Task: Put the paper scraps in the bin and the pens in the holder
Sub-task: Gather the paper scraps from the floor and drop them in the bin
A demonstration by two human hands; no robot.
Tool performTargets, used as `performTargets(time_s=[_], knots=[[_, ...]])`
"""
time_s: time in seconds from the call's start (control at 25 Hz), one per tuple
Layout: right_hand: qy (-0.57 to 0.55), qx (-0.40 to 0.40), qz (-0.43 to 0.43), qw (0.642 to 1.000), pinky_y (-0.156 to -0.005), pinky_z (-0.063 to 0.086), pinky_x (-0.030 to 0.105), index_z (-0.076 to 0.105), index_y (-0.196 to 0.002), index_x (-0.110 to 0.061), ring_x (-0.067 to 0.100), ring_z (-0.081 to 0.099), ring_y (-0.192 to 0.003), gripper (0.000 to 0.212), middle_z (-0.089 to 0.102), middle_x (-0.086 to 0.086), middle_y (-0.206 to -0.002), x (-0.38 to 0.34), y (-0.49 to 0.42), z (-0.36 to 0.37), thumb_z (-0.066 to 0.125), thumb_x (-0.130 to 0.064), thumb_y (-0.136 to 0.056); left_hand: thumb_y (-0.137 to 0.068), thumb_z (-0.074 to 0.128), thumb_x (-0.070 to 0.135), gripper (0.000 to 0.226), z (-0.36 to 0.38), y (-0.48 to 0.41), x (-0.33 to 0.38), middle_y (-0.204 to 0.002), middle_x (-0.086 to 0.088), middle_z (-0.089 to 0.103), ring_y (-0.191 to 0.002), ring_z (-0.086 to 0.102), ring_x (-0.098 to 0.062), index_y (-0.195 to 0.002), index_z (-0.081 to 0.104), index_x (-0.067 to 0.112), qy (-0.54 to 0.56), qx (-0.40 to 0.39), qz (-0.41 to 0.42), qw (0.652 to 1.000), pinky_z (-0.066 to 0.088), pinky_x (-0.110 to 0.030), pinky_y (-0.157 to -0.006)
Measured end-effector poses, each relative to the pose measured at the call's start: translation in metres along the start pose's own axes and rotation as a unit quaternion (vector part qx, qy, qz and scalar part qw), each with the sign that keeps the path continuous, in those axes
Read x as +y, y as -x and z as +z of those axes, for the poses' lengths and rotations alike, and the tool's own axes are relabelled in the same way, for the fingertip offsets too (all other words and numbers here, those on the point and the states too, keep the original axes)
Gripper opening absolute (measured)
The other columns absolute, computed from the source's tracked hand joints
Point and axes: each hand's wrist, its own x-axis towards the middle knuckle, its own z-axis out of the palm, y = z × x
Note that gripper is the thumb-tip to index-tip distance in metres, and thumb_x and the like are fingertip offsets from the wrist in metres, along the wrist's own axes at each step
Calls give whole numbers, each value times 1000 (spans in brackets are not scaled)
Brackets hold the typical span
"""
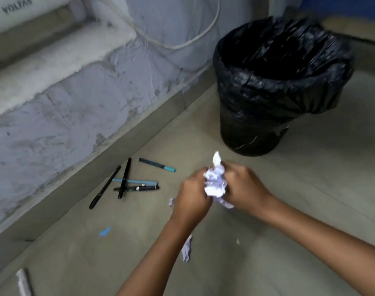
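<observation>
While the crumpled paper wad (215, 182) is clamped between the left hand (192, 194) and right hand (244, 185), both closed on it above the floor (289, 199), the bin (276, 86) stands just beyond. The wad should be compacted tightly before release over the liner mouth (loose scraps (186, 248) remain below). The pens (127, 181) lie untouched near the wall; no holder is seen.

Both forearms are bare, no sleeves, left hand (192, 194) and right hand (244, 186) uncovered.
</observation>
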Motion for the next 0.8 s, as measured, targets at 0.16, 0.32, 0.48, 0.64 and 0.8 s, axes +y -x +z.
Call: performTargets(time_s=[0.16,0.32,0.48,0.64,0.8], knots=[[57,149,-23,987,-59,40,33,63,-85,-1,36,67,-68,46,68,25,-72,0,-73,-127,47,-41,-71,-70,40,18,33,-51,-96,104,-92,-21,71,-87,64,-34,-90,62,6,11,67,177,982,43,-32,-64],[129,184,57,973,-65,35,37,61,-83,9,43,64,-80,35,66,34,-82,44,-131,-187,44,-21,-77,-81,33,25,35,-45,-196,158,-106,-20,67,-95,59,-35,-101,59,10,-86,58,195,975,33,-26,-67],[132,25,182,974,-79,41,27,51,-114,-2,35,54,-107,54,57,26,-114,98,-152,-192,58,-31,-68,-83,49,14,32,-17,-252,161,-119,-22,57,-109,52,-37,-113,50,2,-177,-16,128,976,39,-32,-78],[92,7,227,970,-89,40,27,47,-125,-20,26,50,-116,85,51,11,-130,102,-149,-204,86,-33,-51,-69,71,10,41,-22,-260,180,-112,-13,59,-96,57,-26,-107,55,12,-130,-85,44,987,46,-30,-70],[51,160,175,970,-82,36,18,61,-112,-13,24,57,-108,57,63,11,-116,75,-123,-197,84,-21,-59,-65,68,4,27,-34,-240,173,-92,-9,64,-79,58,-20,-86,63,19,42,-53,25,997,48,-25,-68]])
